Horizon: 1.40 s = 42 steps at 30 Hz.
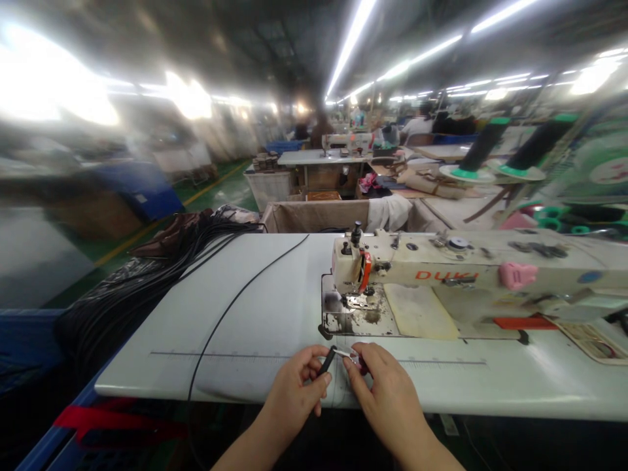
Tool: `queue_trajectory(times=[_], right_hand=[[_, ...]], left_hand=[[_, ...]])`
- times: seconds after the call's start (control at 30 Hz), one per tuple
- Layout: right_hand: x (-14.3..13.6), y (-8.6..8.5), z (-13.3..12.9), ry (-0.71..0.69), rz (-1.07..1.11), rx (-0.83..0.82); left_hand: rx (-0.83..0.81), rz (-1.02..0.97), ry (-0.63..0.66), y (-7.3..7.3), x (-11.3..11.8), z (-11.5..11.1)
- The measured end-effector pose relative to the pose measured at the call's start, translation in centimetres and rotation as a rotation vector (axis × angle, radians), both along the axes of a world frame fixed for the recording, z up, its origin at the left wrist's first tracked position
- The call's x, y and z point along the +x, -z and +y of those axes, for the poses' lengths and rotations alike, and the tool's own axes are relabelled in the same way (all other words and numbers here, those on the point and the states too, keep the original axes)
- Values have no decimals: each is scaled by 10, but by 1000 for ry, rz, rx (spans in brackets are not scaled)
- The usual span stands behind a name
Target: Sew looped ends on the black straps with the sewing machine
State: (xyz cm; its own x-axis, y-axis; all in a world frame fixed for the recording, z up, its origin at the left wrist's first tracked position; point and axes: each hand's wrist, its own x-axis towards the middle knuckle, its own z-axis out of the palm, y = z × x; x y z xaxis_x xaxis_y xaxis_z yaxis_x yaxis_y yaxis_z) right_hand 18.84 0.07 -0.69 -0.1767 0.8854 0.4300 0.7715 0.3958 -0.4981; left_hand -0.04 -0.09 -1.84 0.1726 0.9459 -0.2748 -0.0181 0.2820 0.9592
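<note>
Near the front edge of the white table, my left hand (300, 386) pinches a short black strip (327, 361) whose end points up and away. Just to its right, my right hand (377, 378) is closed around a small metal tool (343, 352), perhaps snips; its tip meets the end of the black strip. Most of the tool is hidden by my fingers. Behind both hands is the needle plate (360, 314) of a sewing machine (417, 265) marked in orange letters.
A thin black cord (220, 318) curves across the white table (255, 288) and over its front edge. Many black cords (122, 301) are heaped at the left. Black thread cones (483, 147) stand at the back right. A pale yellow sheet (420, 311) lies under the machine arm.
</note>
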Motion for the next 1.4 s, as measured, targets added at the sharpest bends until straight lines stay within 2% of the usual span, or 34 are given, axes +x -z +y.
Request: queue_trajectory(times=[0.1,0.2,0.3,0.37,0.5,0.63,1.0,1.2,1.4], right_hand=[[-1,-1,-1,-21,-7,-12],[-3,-1,-2,-56,-4,-13],[-4,-1,-3,-59,0,-13],[-3,-1,-3,-46,0,-9],[-1,0,-2,-20,-5,18],[0,-2,-3,-15,-35,39],[-3,-1,-6,-5,-107,112],[-6,0,-8,-29,-126,110],[-6,1,-7,-27,-148,128]], left_hand=[[12,55,7,7,-1,0],[118,154,-36,13,-4,1],[254,261,-80,13,-5,2],[248,298,-69,9,-5,2],[227,243,-63,3,-4,1],[248,155,-91,4,-3,1],[0,-38,-109,0,-3,2],[-73,-139,-111,-4,1,0],[-108,-194,-110,-2,2,0]])
